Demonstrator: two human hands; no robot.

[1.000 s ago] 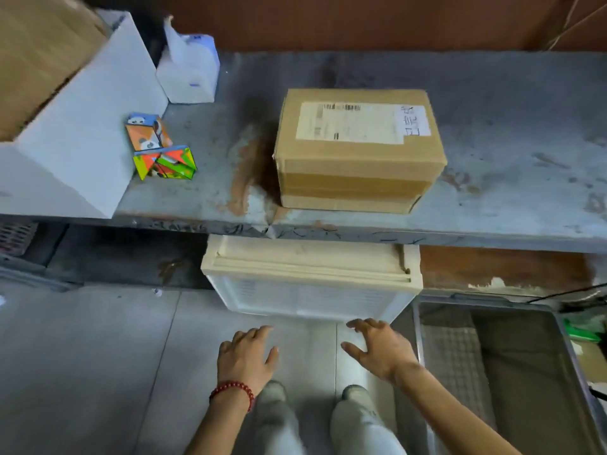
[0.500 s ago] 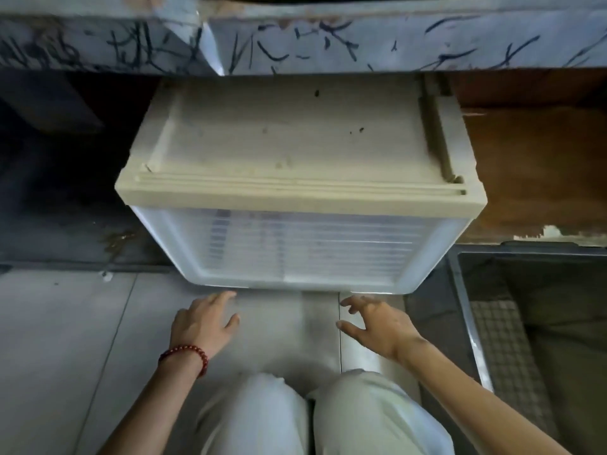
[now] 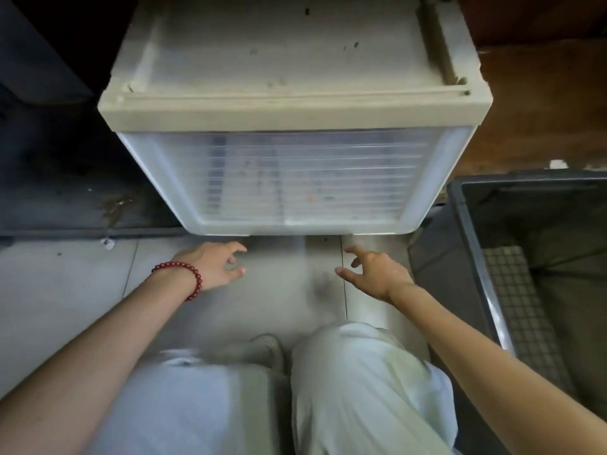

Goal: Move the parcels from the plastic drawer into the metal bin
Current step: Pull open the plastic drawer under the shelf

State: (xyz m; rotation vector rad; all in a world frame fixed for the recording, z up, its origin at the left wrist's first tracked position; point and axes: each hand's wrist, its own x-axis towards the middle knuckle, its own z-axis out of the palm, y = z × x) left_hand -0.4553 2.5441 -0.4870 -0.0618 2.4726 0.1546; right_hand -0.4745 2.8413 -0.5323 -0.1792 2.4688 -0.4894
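Note:
A plastic drawer unit (image 3: 295, 116) with a cream top and a translucent ribbed front stands on the floor straight ahead; its drawer is closed. Faint dark shapes show through the front, too blurred to name. My left hand (image 3: 213, 264), with a red bead bracelet at the wrist, hovers just below the front's lower left edge, fingers spread and empty. My right hand (image 3: 371, 270) hovers below the lower right part of the front, fingers apart, holding nothing. The metal bin (image 3: 473, 244) sits on the floor to the right, its grey rim and mesh inner wall visible.
My knees in pale trousers (image 3: 361, 389) fill the bottom of the view, with a shoe (image 3: 266, 346) between them. Pale floor tiles (image 3: 65, 290) lie to the left. A dark recess (image 3: 49, 142) runs behind the drawer on the left, and a brown panel (image 3: 542, 103) on the right.
The view has dropped from the shelf with the cardboard box to the drawer, which now looms closer. Both hands have moved up to just under the drawer's front edge.

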